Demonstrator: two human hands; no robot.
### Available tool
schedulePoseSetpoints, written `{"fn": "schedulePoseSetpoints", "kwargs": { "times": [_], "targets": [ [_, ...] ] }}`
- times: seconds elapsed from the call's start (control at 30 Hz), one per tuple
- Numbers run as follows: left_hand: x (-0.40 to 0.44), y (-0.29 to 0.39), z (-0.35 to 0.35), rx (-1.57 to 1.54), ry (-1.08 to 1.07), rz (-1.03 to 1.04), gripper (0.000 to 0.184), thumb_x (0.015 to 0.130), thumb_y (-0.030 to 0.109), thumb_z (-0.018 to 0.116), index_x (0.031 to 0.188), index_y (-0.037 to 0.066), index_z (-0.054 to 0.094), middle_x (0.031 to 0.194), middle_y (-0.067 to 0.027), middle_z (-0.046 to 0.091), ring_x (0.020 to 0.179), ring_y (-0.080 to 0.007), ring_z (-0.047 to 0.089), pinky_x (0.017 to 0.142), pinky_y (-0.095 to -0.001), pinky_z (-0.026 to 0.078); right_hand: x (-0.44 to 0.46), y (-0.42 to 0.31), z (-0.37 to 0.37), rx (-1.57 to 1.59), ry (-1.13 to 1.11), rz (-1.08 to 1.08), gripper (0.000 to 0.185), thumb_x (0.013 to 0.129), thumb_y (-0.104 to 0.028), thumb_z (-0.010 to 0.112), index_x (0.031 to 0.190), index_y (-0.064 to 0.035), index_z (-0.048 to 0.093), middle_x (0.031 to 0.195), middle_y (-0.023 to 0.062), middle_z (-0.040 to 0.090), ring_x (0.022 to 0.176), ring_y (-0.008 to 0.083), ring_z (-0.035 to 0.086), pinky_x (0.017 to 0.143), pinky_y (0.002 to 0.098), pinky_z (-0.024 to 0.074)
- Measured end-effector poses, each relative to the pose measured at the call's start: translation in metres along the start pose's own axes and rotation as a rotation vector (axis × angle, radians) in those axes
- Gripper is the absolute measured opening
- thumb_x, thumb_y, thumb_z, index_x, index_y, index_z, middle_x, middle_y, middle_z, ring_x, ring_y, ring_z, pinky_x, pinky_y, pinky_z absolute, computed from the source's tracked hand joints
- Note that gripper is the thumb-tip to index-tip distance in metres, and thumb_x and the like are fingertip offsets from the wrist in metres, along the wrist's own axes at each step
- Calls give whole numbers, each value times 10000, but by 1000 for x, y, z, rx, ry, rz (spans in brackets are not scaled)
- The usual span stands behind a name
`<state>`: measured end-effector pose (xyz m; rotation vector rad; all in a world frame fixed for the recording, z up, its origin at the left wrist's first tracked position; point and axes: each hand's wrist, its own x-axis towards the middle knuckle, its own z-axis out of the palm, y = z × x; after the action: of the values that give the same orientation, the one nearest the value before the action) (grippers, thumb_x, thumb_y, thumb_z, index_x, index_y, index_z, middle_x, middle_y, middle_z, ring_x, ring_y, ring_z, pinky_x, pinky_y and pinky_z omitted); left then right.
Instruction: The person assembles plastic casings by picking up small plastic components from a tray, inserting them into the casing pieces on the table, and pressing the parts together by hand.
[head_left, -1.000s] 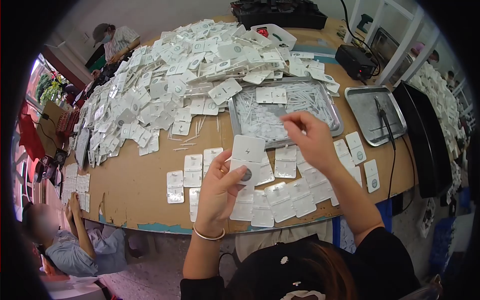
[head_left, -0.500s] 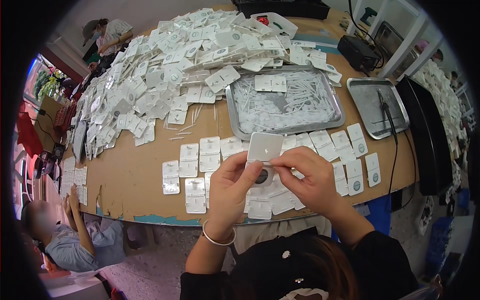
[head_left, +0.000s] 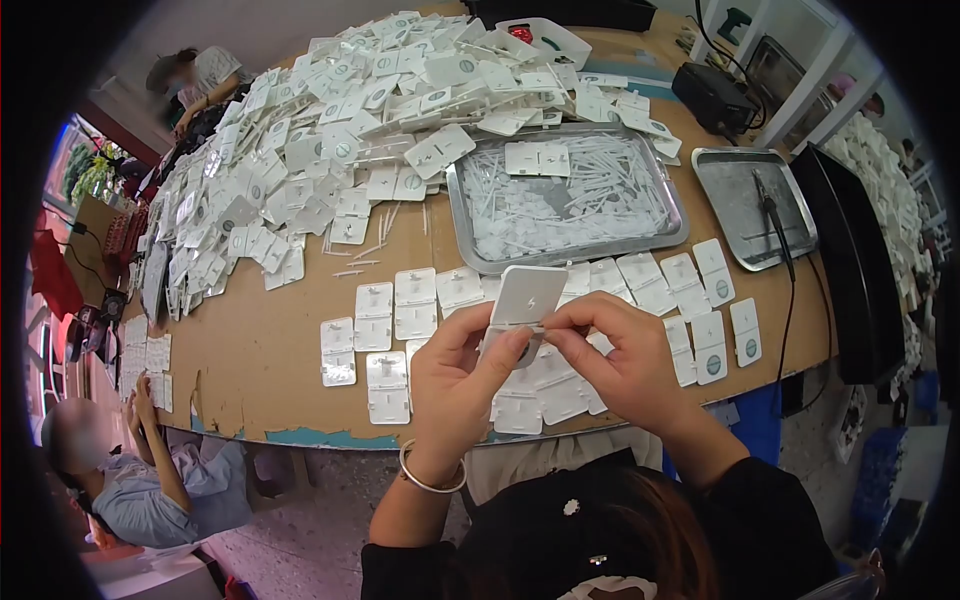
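While the left hand (head_left: 450,368) grasps the white folding plate (head_left: 530,294) by its left side, thumb across the front near the joint, the right hand (head_left: 628,362) has its thumb and index finger pinched together at the joint's right end. Whether a separate small part sits between those right fingertips, I cannot tell.

The folding plate is held up between the two hands, above the near part of the brown surface (head_left: 270,365) and in front of the large metal tray (head_left: 462,235). Its long axis runs from the wearer's side up towards that tray, the top leaning a little to the right. The upper panel, marked with a small lightning bolt, rises tilted from the joint; the lower panel, with a round dark badge, points down towards the wearer and is mostly hidden by the fingers.

Below and around the hands lie rows of similar opened plates (head_left: 388,387). The large tray holds thin white sticks (head_left: 610,190) and one more plate (head_left: 537,159). A heap of white plates (head_left: 345,150) stands beside it on the left, and a smaller tray (head_left: 735,235) with a corded tool (head_left: 769,205) lies to its right.
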<state>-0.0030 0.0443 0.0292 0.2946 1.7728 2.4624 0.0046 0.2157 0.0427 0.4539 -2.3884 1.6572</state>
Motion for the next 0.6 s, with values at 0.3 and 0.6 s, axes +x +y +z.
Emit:
{"fn": "schedulePoseSetpoints", "kwargs": {
  "times": [0.3,0.6],
  "targets": [
    [-2,-3,-1,79,0,17,235,867,22,616,1088,-55,591,1006,-102,627,899,-123,581,781,-258,475,-4,0,3,118,23,158,141,850,-110,635,925,8,617,814,85,632,718,152,598,635,281,479],
    [-4,-11,7,83,84,19,177,864,18,622,1015,-43,554,950,-101,637,840,-122,612,734,-240,503,-10,18,21,257,87,261,140,827,-101,655,880,15,599,790,91,641,710,138,603,633,271,479]
  ]
}}
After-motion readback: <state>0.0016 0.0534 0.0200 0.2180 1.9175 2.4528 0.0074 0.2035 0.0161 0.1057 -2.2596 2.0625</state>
